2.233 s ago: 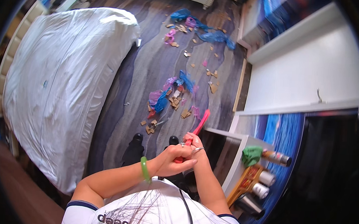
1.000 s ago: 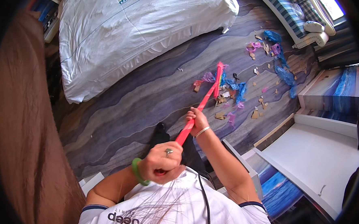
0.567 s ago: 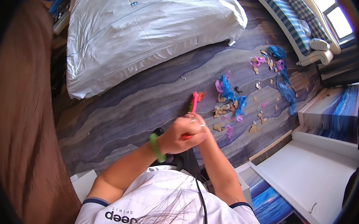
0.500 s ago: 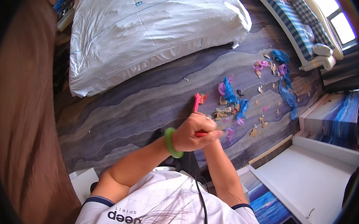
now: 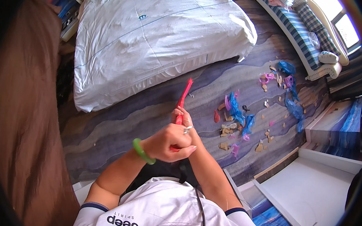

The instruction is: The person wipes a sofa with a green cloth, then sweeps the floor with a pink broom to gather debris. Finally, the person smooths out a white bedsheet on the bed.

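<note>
Both of my hands are closed around a long red broom with a slim, slightly flared far end. Its bristles are not clear from here. My left hand, with a green bangle at the wrist and a ring, grips the near part. Further along the shaft my right hand is wrapped round it, partly covered by the left. The broom's far end points toward the bed, left of the litter. A small red scrap lies on the floor beside blue plastic and brown cardboard bits.
A bed with a white cover stands ahead. More litter spreads to the right, near a striped sofa. A low white drawer or board is at my right. Brown cloth hangs at my left.
My hands and the broom have swung left, away from the litter. The red scrap, earlier close to the broom's far end, now lies apart from it. The view has shifted slightly.
</note>
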Demonstrator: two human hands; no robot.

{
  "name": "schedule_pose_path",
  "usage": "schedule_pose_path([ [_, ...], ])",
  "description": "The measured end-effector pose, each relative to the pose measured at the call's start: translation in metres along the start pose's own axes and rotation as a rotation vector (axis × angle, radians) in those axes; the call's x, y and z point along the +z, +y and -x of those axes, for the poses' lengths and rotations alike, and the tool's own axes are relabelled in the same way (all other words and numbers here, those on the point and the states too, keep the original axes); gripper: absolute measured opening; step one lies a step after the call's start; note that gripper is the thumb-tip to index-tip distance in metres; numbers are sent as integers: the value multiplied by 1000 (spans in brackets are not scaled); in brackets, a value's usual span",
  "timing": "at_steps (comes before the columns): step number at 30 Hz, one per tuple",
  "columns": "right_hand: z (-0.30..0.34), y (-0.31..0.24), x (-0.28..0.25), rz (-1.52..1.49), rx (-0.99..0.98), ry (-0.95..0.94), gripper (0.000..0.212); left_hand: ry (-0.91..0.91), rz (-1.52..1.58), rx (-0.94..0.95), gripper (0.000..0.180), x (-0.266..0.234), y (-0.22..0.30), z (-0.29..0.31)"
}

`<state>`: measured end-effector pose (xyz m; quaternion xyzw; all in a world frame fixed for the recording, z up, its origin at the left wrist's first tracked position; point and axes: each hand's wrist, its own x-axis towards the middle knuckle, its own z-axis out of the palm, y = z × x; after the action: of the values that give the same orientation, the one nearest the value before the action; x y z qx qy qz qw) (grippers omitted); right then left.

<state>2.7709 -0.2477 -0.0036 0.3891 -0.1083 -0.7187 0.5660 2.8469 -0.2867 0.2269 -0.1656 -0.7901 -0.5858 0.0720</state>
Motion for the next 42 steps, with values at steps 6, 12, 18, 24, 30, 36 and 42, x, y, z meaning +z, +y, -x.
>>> schedule_pose_path([
  [6,11,-63,20,-64,-125,114,34,-84,210,160,39,-18,-50,-27],
  [12,-16,-8,51,-128,-160,23,34,-119,282,200,40,-97,-26,-23],
  [18,-123,9,68,-8,123,231,35,-55,197,11,37,-148,-74,-23],
  [24,-88,-86,73,16,-197,206,27,-92,297,80,37,-150,-95,-62],
  [30,-21,-114,142,200,-675,119,27,-86,433,235,36,-129,-99,-122],
  [36,-16,-135,172,-178,-243,-66,32,-369,299,222,37,-98,-96,-208],
  [42,12,-269,149,-148,-285,-112,32,-535,263,193,37,-41,-131,-297],
])
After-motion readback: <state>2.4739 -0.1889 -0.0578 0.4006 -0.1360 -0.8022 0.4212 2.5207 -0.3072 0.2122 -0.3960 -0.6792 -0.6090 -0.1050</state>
